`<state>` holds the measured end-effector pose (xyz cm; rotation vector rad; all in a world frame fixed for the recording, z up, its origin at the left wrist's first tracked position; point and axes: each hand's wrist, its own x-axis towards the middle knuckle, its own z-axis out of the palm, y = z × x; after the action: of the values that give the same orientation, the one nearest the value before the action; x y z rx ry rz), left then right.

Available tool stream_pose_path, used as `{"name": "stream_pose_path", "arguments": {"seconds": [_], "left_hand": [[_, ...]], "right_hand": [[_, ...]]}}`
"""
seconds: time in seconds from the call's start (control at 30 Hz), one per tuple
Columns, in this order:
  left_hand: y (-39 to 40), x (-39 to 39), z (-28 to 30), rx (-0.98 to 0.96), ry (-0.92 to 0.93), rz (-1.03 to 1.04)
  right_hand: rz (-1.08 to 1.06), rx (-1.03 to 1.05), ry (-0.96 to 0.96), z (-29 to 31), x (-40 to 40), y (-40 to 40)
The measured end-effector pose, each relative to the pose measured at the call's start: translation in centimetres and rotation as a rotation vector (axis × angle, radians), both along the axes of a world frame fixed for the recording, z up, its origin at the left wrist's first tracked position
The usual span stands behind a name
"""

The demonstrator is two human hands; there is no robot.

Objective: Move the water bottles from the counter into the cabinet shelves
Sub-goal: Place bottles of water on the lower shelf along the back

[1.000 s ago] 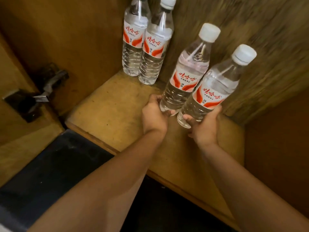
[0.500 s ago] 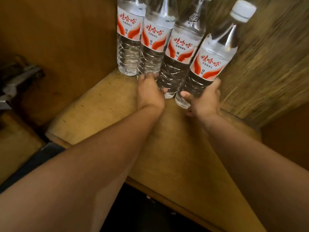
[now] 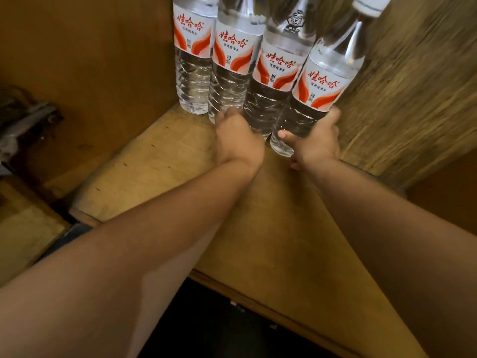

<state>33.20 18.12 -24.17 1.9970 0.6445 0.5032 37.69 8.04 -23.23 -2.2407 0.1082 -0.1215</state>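
Several clear water bottles with white and red labels stand in a row at the back of a wooden cabinet shelf [image 3: 160, 161]. The two at the left [image 3: 193, 60] [image 3: 232, 68] stand free against the back wall. My left hand [image 3: 238, 140] is wrapped around the base of the third bottle [image 3: 276, 81]. My right hand [image 3: 315, 143] grips the base of the fourth bottle [image 3: 320, 91], which leans to the right, its white cap near the top edge. Both held bottles sit close against the row.
The cabinet's brown back wall [image 3: 103, 60] rises behind the bottles and a rough-grained side panel [image 3: 413, 99] stands at the right. A metal door hinge [image 3: 25, 125] sits at the left. Below the shelf's front edge it is dark.
Both hands pushed their bottles back and left until they joined the two standing bottles. Since half a second ago the hands and bottles have hardly shifted.
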Motion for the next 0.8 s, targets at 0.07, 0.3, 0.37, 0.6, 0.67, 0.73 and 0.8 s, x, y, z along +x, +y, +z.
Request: {"name": "stream_pose_path", "arguments": {"seconds": [0.07,0.3,0.37,0.6,0.67,0.73,0.8], "left_hand": [[-0.8,-0.6,0.2,-0.054,-0.051,-0.016],[-1.7,-0.7,0.2,-0.413,-0.063,-0.279],[-1.6,-0.4,0.3,-0.418,-0.043,-0.3],[-1.6,-0.7,0.3,-0.403,0.008,-0.361],[-1.0,-1.0,0.2,-0.402,0.011,-0.397],[-0.6,-1.2,0.0,-0.412,0.011,-0.432],[-0.2,-1.2,-0.3,-0.416,0.025,-0.45]], "right_hand": [[0.002,-0.013,0.017,0.3,-0.1,0.0],[0.081,-0.12,-0.056,0.6,-0.9,-0.7],[0.096,-0.1,-0.05,0.7,-0.7,-0.8],[0.12,-0.083,-0.041,1.3,-0.7,-1.2],[0.134,-0.065,-0.035,1.4,-0.7,-1.4],[0.137,-0.098,-0.05,1.4,-0.6,-1.5],[0.109,-0.134,-0.076,1.3,-0.4,-1.3]]}}
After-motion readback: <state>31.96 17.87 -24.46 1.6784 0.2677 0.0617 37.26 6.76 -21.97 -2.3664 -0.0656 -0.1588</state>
